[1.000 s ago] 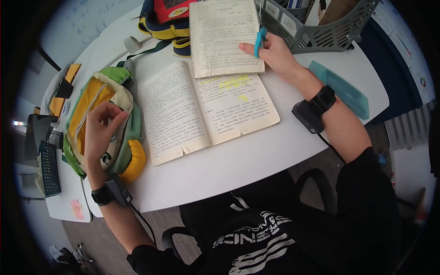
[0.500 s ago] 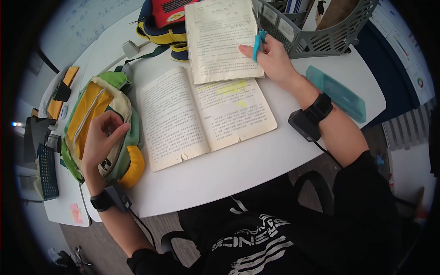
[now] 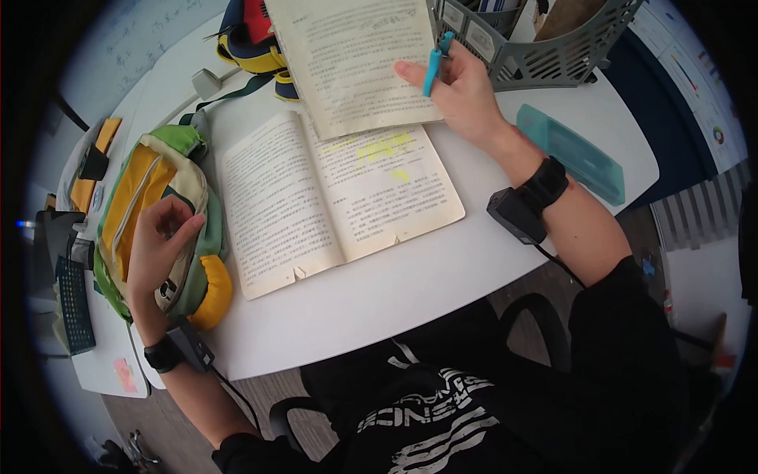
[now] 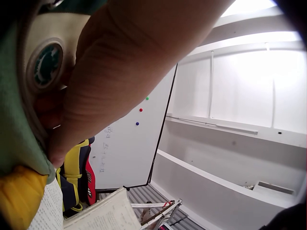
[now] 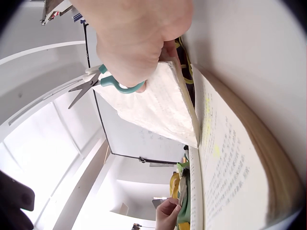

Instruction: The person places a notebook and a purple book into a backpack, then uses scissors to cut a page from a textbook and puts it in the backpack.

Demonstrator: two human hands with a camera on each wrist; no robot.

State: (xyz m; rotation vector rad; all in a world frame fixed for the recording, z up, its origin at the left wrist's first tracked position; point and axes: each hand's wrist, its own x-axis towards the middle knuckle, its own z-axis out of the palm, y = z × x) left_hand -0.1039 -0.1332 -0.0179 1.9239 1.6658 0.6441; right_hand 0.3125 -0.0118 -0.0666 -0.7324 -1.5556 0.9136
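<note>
Fingers of right hand (image 3: pixel 467 93) closed on upper book (image 3: pixel 355 79) and blue-handled scissors (image 3: pixel 432 74), blades parted. Upper book tilted, overlapping far edge of highlighted book (image 3: pixel 278 213) in head view; contact between them unclear. Left hand (image 3: pixel 156 249) pinching edge of backpack (image 3: pixel 142 186), left of books. Teal case (image 3: pixel 570 154) right of books; grey basket (image 3: pixel 512 60) beyond. White table (image 3: pixel 308 332) beneath.

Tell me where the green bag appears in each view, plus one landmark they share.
Head: green bag at left.
Left wrist: along the left edge, close up.
Right wrist: near the bottom, right of centre.
Shared landmark: the left hand, at the bag in all three.
</note>
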